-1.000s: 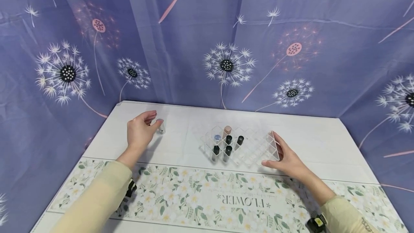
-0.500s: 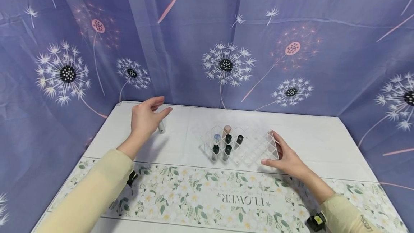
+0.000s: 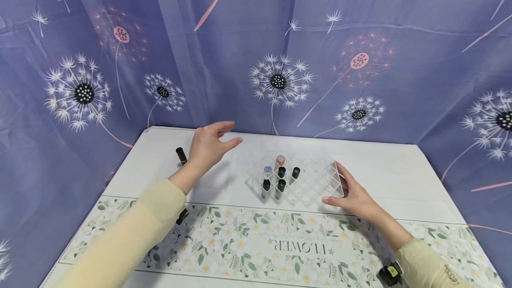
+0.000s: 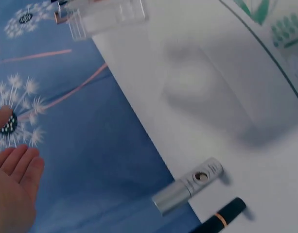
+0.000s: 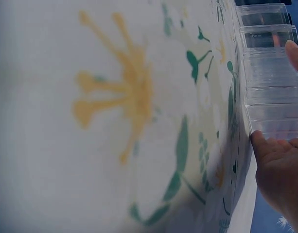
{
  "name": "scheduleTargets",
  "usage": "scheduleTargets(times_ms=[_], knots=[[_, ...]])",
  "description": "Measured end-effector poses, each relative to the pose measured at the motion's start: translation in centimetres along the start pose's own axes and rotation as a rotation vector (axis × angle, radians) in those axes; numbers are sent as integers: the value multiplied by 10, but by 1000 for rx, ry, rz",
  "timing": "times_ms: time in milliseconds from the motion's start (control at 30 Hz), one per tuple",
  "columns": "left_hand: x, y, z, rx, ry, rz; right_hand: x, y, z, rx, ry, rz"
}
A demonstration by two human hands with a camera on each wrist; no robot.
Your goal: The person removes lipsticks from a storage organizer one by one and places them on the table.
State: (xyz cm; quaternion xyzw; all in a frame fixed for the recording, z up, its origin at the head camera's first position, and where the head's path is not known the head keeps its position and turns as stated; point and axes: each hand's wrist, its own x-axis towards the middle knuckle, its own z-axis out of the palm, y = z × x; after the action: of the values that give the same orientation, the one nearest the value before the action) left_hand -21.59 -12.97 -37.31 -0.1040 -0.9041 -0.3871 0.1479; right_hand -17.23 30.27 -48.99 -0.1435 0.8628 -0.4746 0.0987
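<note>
My left hand [image 3: 210,148] is over the back left of the table, holding nothing, its thumb and fingers spread apart. A black lipstick tube [image 3: 181,155] stands just left of its wrist. The left wrist view also has a silver tube [image 4: 190,184] beside that black tube; in the head view the hand hides the silver one. My right hand [image 3: 358,194] grips the right end of a clear lipstick organizer [image 3: 316,186], thumb at the front and fingers behind. Several tubes stand in the organizer's left half, including a pinkish one [image 3: 280,160], a blue-topped one [image 3: 267,170] and black-capped ones [image 3: 281,186].
The white table [image 3: 400,181] has a floral printed strip [image 3: 224,239] along its near side. A purple dandelion curtain [image 3: 224,66] hangs behind and at both sides. Black wrist devices [image 3: 390,274] sit under the sleeves.
My left hand has risen away from the silver tube and moved right, leaving that tube standing. The black tube has come into sight behind it. My right hand stays on the organizer.
</note>
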Motion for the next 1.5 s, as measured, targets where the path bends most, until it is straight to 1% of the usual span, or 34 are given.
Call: scheduleTargets(times_ms=[167,233,400,500,633,833,1033,1167,1333,1500], knots=[[0,5,14,-46,-83,6,0,0,0,1,-1,4],[0,6,20,-53,-101,20,-1,0,0,-2,-1,6],[-2,9,34,-34,-135,59,-1,-1,0,-11,3,5],[-5,8,43,-40,-160,72,-1,-1,0,-3,0,4],[-9,5,55,-82,-198,72,-1,-1,1,5,-1,5],[-15,-1,68,-141,-257,50,-1,-2,2,0,6,9],[-22,-2,76,-169,-301,50,-1,-1,2,-3,9,12],[-24,-1,80,-162,-312,55,0,-1,2,-5,11,15],[-26,-1,82,-117,-325,76,0,-1,1,6,11,14],[-26,-2,84,-67,-331,121,1,0,1,35,7,10]])
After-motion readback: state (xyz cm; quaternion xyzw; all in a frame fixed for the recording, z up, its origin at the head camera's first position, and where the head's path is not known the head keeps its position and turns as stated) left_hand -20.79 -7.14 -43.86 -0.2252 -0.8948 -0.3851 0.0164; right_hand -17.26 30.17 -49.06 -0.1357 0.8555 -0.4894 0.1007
